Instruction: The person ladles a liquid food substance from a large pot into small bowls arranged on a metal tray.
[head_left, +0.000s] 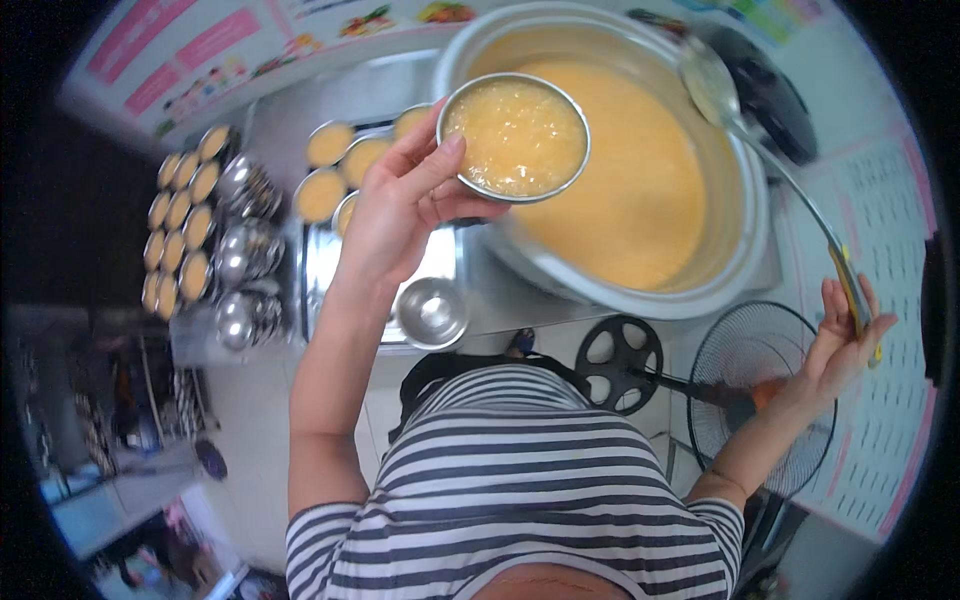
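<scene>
My left hand (409, 195) grips a round metal bowl (517, 139) by its left rim, filled with glossy yellow-orange porridge-like food. It is held above the left part of a large pale pot (630, 304), which contains more of the same food (637, 217). At the far right, my right hand (840, 341) is closed around the handle of a long metal ladle (795, 184). The ladle's bowl, coated with food, is over the pot's right rim. Below my left forearm's right side, an unfilled metal bowl (433, 311) rests on a shiny metal tray (439, 251).
Several filled bowls (321, 195) stand at the tray's back. Further left are rows of filled bowls (174, 251) beside stacked metal bowls (244, 251). A standing fan (757, 397) with a round black base (621, 364) is at the right. A dark lid-like object (772, 105) lies behind the ladle.
</scene>
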